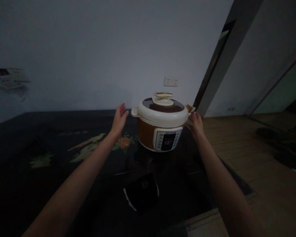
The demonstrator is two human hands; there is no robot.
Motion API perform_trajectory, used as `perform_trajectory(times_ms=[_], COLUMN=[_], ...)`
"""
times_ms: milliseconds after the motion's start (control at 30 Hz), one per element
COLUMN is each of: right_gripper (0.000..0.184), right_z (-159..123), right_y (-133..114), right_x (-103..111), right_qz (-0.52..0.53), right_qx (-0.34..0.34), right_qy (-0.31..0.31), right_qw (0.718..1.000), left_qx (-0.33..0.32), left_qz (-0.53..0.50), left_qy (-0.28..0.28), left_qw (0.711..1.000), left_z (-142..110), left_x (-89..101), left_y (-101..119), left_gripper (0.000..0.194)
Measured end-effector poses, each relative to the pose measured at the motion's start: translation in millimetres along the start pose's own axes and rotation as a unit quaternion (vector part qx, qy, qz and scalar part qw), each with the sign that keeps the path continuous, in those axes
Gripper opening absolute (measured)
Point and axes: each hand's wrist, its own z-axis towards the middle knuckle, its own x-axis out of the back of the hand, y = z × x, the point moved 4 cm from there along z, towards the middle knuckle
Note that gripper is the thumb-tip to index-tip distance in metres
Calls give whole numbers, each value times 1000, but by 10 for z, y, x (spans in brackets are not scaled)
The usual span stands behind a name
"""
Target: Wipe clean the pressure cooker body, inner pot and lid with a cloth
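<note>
A white and brown electric pressure cooker (149, 135) stands upright on a black glossy table. Its lid, with a raised knob handle (163, 98), is on, and a control panel (168, 139) faces me. My left hand (119, 121) is raised just left of the cooker's side handle (135, 112), apart from it, fingers spread with nothing in them. Close against the right side handle is my right hand (196, 125), its fingers loosely bent and apart. Whether it touches the handle I cannot tell. A small brown and beige piece (190, 108) shows above that hand.
The black tabletop (93, 184) carries a painted flower pattern (124, 142). A dark cloth-like item with white edges (142, 194) lies on its near part. Behind is a pale wall with a double socket (171, 81). Wooden floor (227, 135) extends to the right.
</note>
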Motion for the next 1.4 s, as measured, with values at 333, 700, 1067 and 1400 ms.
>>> perform_trajectory(times_ms=[333,700,1067,1400], right_gripper=[21,15,31,42], right_z=[-2206,-2677,-1998,-1973], right_y=[135,205,382,427], right_x=[39,-472,428,601], right_qz=[-326,-405,-296,-502], right_qx=[-49,-16,-51,137], right_qy=[-376,-412,-208,-231], right_qw=[866,816,931,822], left_qx=[69,54,-83,-188], left_qz=[289,291,240,331], left_qy=[-405,-483,-488,-507], left_qw=[865,824,835,773], left_z=[-1806,-2250,-2037,-2358], left_x=[386,259,-926,-1125], left_y=[27,78,-75,-80], left_gripper=[23,38,25,42])
